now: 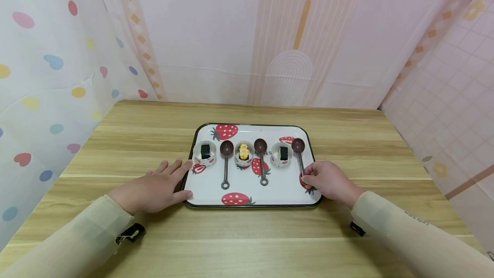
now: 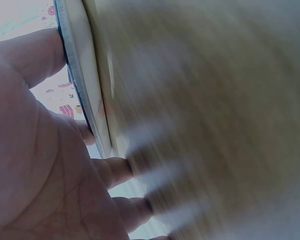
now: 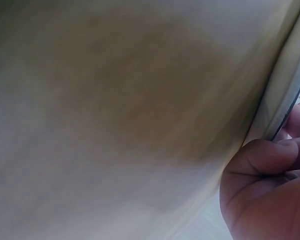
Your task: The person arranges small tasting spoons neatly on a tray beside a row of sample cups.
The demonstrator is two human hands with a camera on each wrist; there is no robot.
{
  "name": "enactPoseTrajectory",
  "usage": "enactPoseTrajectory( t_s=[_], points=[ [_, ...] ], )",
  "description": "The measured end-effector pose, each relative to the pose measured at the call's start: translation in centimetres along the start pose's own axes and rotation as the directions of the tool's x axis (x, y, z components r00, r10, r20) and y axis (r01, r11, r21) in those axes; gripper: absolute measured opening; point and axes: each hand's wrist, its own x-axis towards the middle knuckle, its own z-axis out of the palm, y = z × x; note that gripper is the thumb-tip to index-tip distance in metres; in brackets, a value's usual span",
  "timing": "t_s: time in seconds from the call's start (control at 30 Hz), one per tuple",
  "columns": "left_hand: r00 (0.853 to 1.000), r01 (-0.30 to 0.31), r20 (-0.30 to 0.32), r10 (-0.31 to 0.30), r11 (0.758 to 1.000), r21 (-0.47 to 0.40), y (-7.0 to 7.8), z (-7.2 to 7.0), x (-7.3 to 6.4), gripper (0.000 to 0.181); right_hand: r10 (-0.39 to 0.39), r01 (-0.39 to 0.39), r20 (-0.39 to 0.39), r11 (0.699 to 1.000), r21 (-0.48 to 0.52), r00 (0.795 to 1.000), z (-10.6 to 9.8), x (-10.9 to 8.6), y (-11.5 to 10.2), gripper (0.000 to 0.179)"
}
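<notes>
A white tray [image 1: 208, 196] with a dark rim and strawberry prints lies on the table. My right hand [image 1: 329, 179] pinches the handle of the rightmost brown measuring spoon [image 1: 298, 145] over the tray's right side. With fingers spread, my left hand [image 1: 156, 190] touches the tray's left edge, also seen beside the palm [image 2: 35, 165] in the left wrist view. Two more brown spoons, one left [image 1: 226, 148] and one central [image 1: 260, 146], lie bowl-up between small paper cups. The left cup [image 1: 206, 162] and right cup [image 1: 280, 163] hold dark-wrapped sushi pieces; the middle cup [image 1: 244, 163] holds one topped yellow.
The wooden table [image 1: 247, 239] extends around the tray. A patterned curtain [image 1: 216, 55] hangs behind it, with a dotted cloth [image 1: 58, 76] at the left and a checked cloth [image 1: 459, 98] at the right.
</notes>
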Motion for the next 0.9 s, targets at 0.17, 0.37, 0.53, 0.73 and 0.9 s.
enactPoseTrajectory(
  t_s=[0.17,0.37,0.53,0.73,0.9],
  points=[
    [1.000,0.001,-0.001,-0.001,1.000,-0.002,0.01,-0.05,-0.01,0.095,0.012,-0.012,-0.003,1.000,-0.017,1.000,0.00,-0.01,-0.16,0.011],
    [1.000,-0.003,-0.004,0.003,1.000,-0.005,0.03,-0.09,-0.08,0.095,0.030,-0.030,-0.001,0.999,-0.021,1.000,-0.03,-0.06,-0.36,0.010],
    [1.000,-0.008,-0.006,0.008,1.000,0.001,0.07,-0.12,-0.14,0.095,0.041,-0.041,0.003,0.999,-0.010,0.999,-0.03,-0.04,-0.45,0.011],
    [1.000,-0.005,-0.006,0.005,1.000,0.000,0.10,-0.16,-0.13,0.095,0.038,-0.038,0.001,0.999,-0.017,0.999,0.02,-0.01,-0.44,0.011],
    [1.000,0.000,-0.006,0.000,1.000,0.001,0.09,-0.10,-0.14,0.095,0.037,-0.037,-0.004,0.999,-0.019,0.999,0.11,-0.01,-0.51,0.011]
  ],
)
